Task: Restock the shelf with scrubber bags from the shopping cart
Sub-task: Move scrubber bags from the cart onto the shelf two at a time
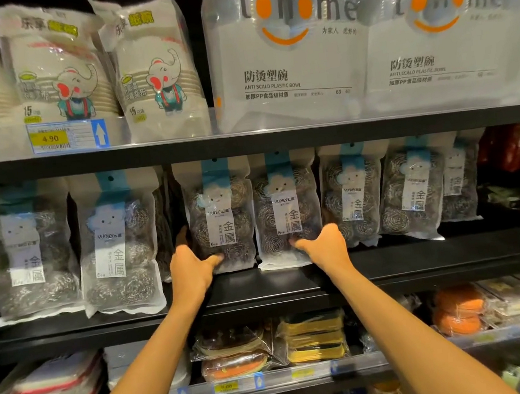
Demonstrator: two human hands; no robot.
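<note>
Several clear scrubber bags of steel wool stand in a row on the black middle shelf (421, 262). My left hand (192, 266) grips the lower left of one middle scrubber bag (220, 214), thumb on its front and fingers behind its left edge. My right hand (326, 247) grips the lower right of the neighbouring scrubber bag (286, 210), thumb on the front and fingers behind. Both bags stand upright side by side, set back from the shelf's front edge. Two more bags (115, 245) stand nearer the front at the left. The shopping cart is out of view.
Packs of paper bowls (153, 69) and plastic bowl bags (287, 54) fill the shelf above. Sponges and cloths (313, 336) lie on the shelf below. Further scrubber bags (410, 189) stand to the right. Bare shelf shows in front of the two held bags.
</note>
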